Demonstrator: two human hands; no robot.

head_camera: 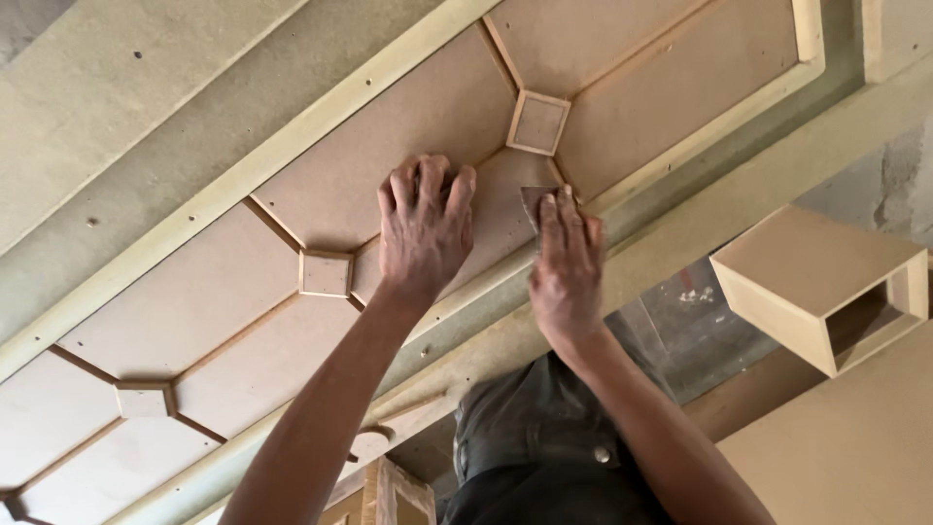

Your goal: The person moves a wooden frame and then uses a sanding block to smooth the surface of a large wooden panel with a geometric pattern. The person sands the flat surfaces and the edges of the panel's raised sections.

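Fibreboard box (821,287) open-ended at right edge; dark trousers (539,447) below. Tan panel (408,126) with raised diamond trim fills centre. Left hand (423,228) spread flat on it, empty; right hand (566,267) pressing brown sandpaper scrap (535,202) just beside.

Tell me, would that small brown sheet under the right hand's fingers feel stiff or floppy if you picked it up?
Probably floppy: the small brown sheet looks paper-thin and lies flat against the panel under the right hand. Likely very light, since fingertips alone pin it. It looks like sanding paper, so perhaps grippy rather than slippery.
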